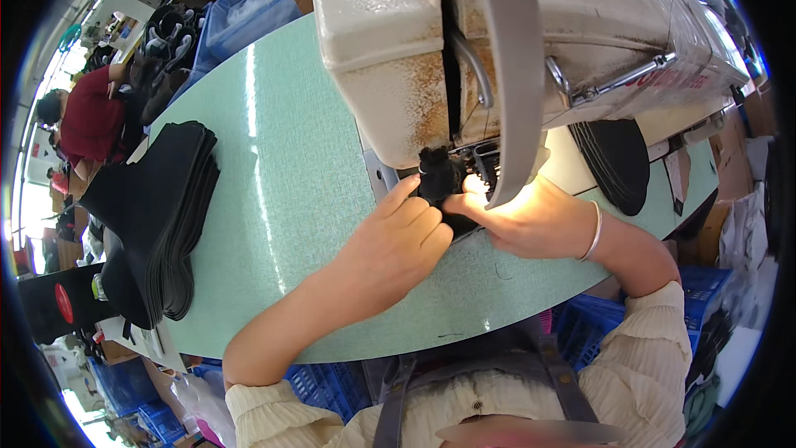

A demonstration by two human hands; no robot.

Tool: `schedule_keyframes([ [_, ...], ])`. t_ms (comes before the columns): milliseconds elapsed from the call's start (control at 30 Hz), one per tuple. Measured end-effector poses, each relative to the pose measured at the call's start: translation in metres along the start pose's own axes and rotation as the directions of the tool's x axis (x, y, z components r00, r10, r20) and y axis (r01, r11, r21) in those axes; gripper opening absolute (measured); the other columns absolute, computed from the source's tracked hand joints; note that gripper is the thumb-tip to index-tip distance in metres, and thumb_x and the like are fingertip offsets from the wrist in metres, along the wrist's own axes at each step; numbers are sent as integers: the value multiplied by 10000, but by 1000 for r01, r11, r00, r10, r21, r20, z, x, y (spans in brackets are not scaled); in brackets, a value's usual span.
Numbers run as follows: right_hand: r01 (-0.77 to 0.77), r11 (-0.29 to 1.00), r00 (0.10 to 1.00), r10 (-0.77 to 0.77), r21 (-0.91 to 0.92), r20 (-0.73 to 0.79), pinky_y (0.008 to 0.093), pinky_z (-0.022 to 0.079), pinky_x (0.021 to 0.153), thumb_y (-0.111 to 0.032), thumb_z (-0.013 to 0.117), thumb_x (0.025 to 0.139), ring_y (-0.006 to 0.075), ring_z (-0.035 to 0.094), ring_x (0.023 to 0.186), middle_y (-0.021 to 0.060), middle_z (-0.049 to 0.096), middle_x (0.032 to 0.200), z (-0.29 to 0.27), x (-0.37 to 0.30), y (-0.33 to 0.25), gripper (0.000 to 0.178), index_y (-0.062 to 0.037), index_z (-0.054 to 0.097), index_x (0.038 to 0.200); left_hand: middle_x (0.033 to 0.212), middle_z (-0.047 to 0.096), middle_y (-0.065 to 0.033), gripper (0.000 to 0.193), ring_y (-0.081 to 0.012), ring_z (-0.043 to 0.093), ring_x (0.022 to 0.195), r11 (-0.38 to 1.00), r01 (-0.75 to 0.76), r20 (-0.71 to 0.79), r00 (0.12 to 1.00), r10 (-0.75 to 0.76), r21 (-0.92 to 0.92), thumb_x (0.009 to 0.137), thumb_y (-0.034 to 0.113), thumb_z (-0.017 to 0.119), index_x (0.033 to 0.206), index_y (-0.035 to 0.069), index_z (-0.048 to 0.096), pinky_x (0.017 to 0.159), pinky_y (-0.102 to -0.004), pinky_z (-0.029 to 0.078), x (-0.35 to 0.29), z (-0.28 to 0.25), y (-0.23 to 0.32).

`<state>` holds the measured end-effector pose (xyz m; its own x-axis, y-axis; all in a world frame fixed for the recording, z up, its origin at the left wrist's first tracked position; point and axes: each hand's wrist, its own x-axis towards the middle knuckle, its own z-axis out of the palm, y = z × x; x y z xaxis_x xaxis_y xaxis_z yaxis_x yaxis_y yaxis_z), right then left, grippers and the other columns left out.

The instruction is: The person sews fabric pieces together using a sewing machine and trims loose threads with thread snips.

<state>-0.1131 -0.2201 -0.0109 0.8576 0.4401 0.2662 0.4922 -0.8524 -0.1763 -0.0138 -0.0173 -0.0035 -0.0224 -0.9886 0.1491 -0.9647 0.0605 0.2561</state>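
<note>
A small black fabric piece is under the head of a beige industrial sewing machine, close to the needle. My left hand grips the near-left side of the piece, its index finger stretched along the edge and its other fingers curled. From the right, my right hand pinches the piece, thumb pressing its near side; the fingertips are partly hidden by the curved machine guard and glare from the lamp. Some of the fabric is covered by my fingers and the machine.
Left on the pale green table lies a stack of black cut pieces. Another black stack lies right of the machine. Blue crates are below the table edge. A person in dark red is at far left.
</note>
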Motion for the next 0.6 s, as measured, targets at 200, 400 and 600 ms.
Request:
schedule_keyframes([
  [200, 129, 921, 963, -205, -368, -173, 302, 469, 625, -187, 601, 639, 179, 567, 829, 24, 511, 809, 11, 8, 12, 111, -123, 537, 704, 694, 449, -63, 125, -216, 506, 737, 955, 116, -252, 967, -45, 274, 650, 66, 574, 737, 48, 487, 977, -405, 390, 8, 18, -4],
  [400, 155, 958, 971, -193, -240, -142, 307, 477, 625, -203, 593, 631, 178, 560, 860, 5, 470, 774, 10, 9, 17, 114, -147, 515, 691, 794, 464, -65, 208, -209, 526, 655, 969, 73, -303, 953, 2, 234, 639, 38, 579, 846, 33, 554, 551, -325, 425, 2, 14, -11],
  [600, 101, 974, 991, -118, -202, -70, 307, 458, 560, -213, 603, 645, 180, 556, 829, 14, 481, 788, 17, 5, 13, 126, -148, 543, 735, 693, 449, -56, 90, -208, 497, 731, 960, 43, -251, 968, 29, 275, 615, 65, 572, 668, 68, 499, 887, -362, 441, 5, 18, -15],
])
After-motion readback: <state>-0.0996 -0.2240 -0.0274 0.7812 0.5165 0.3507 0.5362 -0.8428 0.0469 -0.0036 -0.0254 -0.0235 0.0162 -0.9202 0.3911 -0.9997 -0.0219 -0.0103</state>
